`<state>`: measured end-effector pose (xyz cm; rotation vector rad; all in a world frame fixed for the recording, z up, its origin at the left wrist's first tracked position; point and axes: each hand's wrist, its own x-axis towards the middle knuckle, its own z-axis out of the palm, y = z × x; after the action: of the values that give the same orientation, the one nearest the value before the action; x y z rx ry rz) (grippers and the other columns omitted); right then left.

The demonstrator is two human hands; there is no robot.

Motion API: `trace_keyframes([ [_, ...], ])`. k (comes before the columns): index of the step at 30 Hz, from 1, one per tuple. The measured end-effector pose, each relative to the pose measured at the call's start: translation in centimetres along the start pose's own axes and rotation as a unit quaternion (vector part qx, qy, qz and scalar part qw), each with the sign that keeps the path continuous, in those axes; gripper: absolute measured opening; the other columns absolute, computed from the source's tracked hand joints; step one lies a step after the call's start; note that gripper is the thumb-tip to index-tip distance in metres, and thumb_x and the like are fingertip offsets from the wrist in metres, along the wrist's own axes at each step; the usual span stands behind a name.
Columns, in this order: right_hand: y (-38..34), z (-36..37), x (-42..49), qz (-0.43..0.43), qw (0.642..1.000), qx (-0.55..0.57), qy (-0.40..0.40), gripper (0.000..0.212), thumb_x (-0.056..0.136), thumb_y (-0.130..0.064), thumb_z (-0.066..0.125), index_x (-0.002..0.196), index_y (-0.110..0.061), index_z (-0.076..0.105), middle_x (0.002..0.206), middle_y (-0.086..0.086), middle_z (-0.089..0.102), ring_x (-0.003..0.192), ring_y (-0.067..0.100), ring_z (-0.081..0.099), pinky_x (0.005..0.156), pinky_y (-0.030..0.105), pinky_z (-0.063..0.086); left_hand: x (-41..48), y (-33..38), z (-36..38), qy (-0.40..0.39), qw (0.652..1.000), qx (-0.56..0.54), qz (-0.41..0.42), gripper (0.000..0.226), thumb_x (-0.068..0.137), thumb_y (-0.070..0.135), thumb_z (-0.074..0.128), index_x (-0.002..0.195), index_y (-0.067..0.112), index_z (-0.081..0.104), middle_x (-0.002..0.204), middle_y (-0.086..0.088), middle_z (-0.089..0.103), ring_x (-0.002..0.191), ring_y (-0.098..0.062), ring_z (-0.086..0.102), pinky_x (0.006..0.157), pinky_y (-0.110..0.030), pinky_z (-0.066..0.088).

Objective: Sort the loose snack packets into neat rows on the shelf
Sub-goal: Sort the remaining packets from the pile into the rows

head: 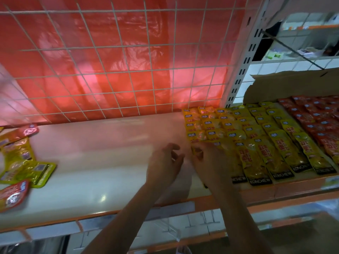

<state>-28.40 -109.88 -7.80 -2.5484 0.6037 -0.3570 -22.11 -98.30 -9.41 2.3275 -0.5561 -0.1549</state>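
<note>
Head view: right hand (207, 160) on yellow packets (256, 143).

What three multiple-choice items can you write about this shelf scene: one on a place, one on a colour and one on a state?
1. Where do the loose packets lie?
A. At the left end of the shelf
B. Inside the cardboard box
C. Hung on the wire grid

2. What colour are the packet rows right beside the right hand?
A. Blue
B. White
C. Yellow

3. What is the state of the left hand?
A. It grips a red packet
B. It holds nothing, fingers loosely curled
C. It grips the wire grid

Answers:
1 A: the untidy pile sits at the far left of the shelf.
2 C: the packets that the right hand touches are yellow.
3 B: nothing shows between its fingers, and it is above bare shelf.
</note>
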Motion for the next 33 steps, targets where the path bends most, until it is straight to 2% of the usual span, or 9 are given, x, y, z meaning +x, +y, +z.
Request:
trace_keyframes([
  [6,-6.9,4.3,-0.2,-0.066,0.995,0.046,-0.063,0.029,0.09,-0.017,0.059,0.119,-0.017,0.063,0.118,0.001,0.064,0.108,0.02,0.058,0.092,0.029,0.044,-0.9,-4.8,-4.4,0.104,0.989,0.085,0.066,0.024,0.091,0.022,0.061,0.114,0.018,0.065,0.11,0.0,0.068,0.093,-0.015,0.065,0.087,-0.03,0.053],
  [10,-12.1,7.3,-0.7,-0.11,0.987,0.072,-0.095,0.033,0.091,-0.018,0.06,0.124,-0.019,0.06,0.126,-0.001,0.06,0.116,0.017,0.053,0.1,0.027,0.038,-2.3,-9.0,-8.8,0.16,0.971,0.168,0.058,0.027,0.082,0.016,0.071,0.109,0.016,0.068,0.108,-0.003,0.069,0.093,-0.021,0.065,0.08,-0.031,0.053],
  [14,-17.6,10.5,-1.3,-0.149,0.976,0.076,-0.138,0.035,0.091,-0.022,0.061,0.126,-0.019,0.059,0.128,0.0,0.06,0.118,0.018,0.053,0.1,0.024,0.037,-3.7,-14.5,-13.2,0.207,0.949,0.237,0.013,0.041,0.065,0.013,0.082,0.104,0.01,0.068,0.104,-0.012,0.068,0.091,-0.033,0.064,0.077,-0.038,0.055],
  [19,-23.5,14.1,-1.9,-0.181,0.964,0.083,-0.174,0.039,0.088,-0.017,0.06,0.127,-0.017,0.059,0.122,0.007,0.063,0.115,0.024,0.054,0.096,0.028,0.038,-5.0,-20.5,-18.4,0.257,0.932,0.252,-0.047,0.042,0.064,0.011,0.081,0.103,0.003,0.066,0.098,-0.02,0.065,0.089,-0.041,0.062,0.079,-0.044,0.052],
  [21,-25.6,15.7,-2.1,-0.196,0.959,0.082,-0.185,0.037,0.086,-0.015,0.058,0.122,-0.017,0.062,0.118,0.009,0.064,0.113,0.028,0.054,0.093,0.031,0.039,-4.7,-22.1,-20.8,0.248,0.932,0.237,-0.116,0.038,0.073,0.017,0.076,0.107,0.003,0.065,0.098,-0.021,0.064,0.091,-0.042,0.06,0.08,-0.044,0.049],
  [24,-27.7,17.8,-2.2,-0.223,0.95,0.085,-0.202,0.034,0.079,-0.024,0.052,0.11,-0.021,0.065,0.109,0.005,0.065,0.104,0.03,0.055,0.077,0.032,0.04,-3.6,-23.9,-23.3,0.198,0.923,0.265,-0.195,0.038,0.088,0.036,0.061,0.11,0.004,0.057,0.1,-0.02,0.062,0.096,-0.037,0.058,0.084,-0.04,0.042],
  [28,-28.2,19.8,-1.5,-0.306,0.922,-0.011,-0.236,0.048,0.084,-0.018,0.062,0.13,-0.029,0.052,0.135,0.0,0.053,0.124,0.026,0.045,0.097,0.031,0.039,-1.9,-25.8,-24.3,0.16,0.915,0.308,-0.208,0.051,0.096,0.046,0.044,0.119,0.001,0.046,0.11,-0.021,0.059,0.103,-0.037,0.056,0.085,-0.04,0.04],
  [30,-28.4,19.9,-0.8,-0.33,0.906,-0.055,-0.26,0.052,0.085,-0.034,0.064,0.134,-0.033,0.045,0.144,-0.001,0.045,0.131,0.025,0.038,0.103,0.034,0.035,-0.8,-26.5,-24.5,0.126,0.907,0.327,-0.234,0.059,0.095,0.052,0.038,0.126,0.001,0.04,0.116,-0.022,0.058,0.107,-0.037,0.055,0.086,-0.039,0.041],
  [33,-28.7,19.8,-0.4,-0.323,0.899,-0.073,-0.286,0.063,0.077,-0.052,0.069,0.132,-0.033,0.047,0.14,0.0,0.049,0.128,0.025,0.039,0.098,0.034,0.036,0.6,-26.3,-24.7,0.111,0.904,0.298,-0.286,0.069,0.092,0.059,0.042,0.129,0.002,0.038,0.123,-0.021,0.055,0.116,-0.037,0.05,0.091,-0.041,0.042],
])
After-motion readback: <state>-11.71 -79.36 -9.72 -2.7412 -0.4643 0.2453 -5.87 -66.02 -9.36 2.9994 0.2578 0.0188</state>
